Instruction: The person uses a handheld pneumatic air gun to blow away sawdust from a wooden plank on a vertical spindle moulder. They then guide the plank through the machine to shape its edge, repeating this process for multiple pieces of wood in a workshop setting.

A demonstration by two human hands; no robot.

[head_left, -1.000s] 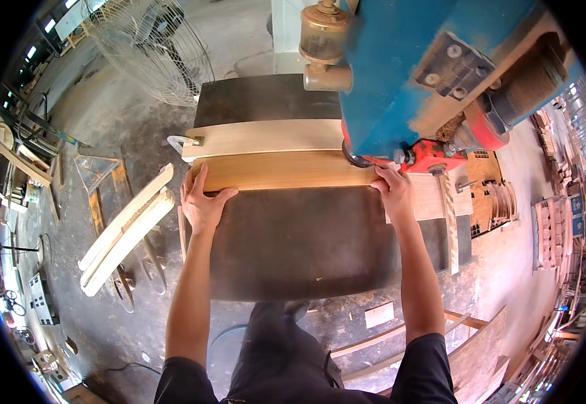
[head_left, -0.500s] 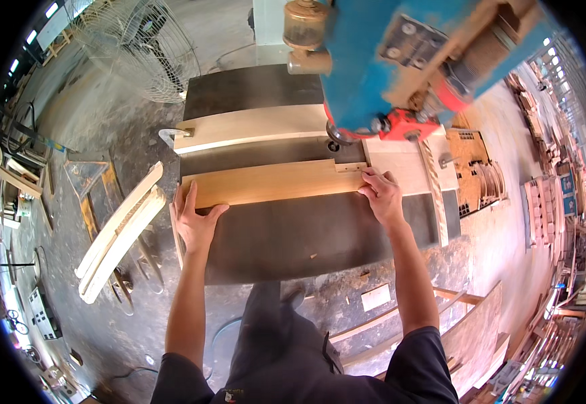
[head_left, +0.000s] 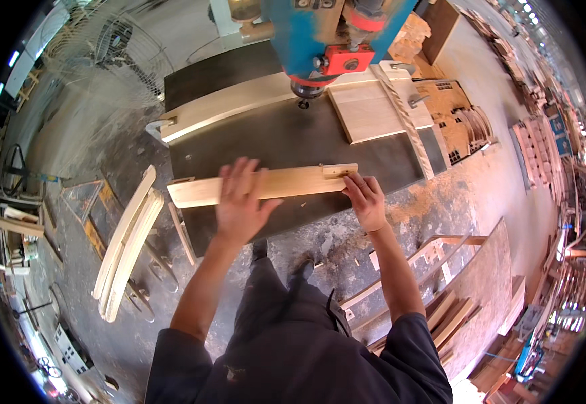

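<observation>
A long pale wooden board lies slantwise across the near part of a dark machine table. The board has a notch with small holes at its right end. There my right hand pinches the near corner between thumb and fingers. Spread flat and slightly blurred, my left hand rests over the board's left half, its thumb apart. Beyond the board hangs a drill chuck with a bit, below a blue and red machine head. A gap separates bit and board.
A wooden fence is clamped along the table's far side. At right sits a flat wooden panel under a narrow strip. Curved wooden pieces rest on a stand at left. A wire fan stands farther back.
The board has come away from the fence side toward me, and its notched end now shows wholly. My left hand has left the board's left end and slid right, fingers spreading. The view has shifted.
</observation>
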